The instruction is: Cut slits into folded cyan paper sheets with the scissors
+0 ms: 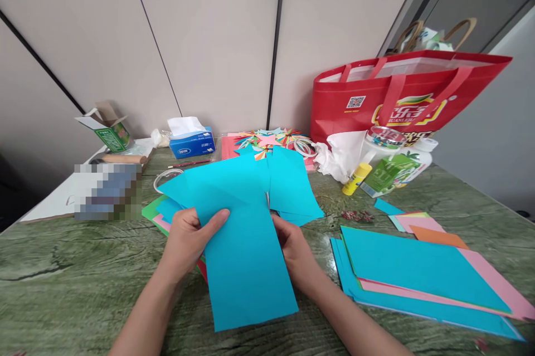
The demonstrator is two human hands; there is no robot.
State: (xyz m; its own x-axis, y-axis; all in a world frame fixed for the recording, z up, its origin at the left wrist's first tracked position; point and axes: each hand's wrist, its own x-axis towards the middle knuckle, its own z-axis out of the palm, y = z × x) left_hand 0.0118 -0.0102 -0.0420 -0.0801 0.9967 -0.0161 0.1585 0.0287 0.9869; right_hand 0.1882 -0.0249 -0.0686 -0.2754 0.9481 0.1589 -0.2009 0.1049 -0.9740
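Blue paper [246,255] pinched in the left hand [184,240], right hand [296,251] partly hidden behind it, grip unclear

Wall [225,38]: pale, flat, panelled
Seams [277,33]: dark, straight
Side wall [489,139]: grey, at right
Bench [83,283]: green, streaked, glossy

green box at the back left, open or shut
Open: the green box has its top flaps spread outward, not folded down over the top.
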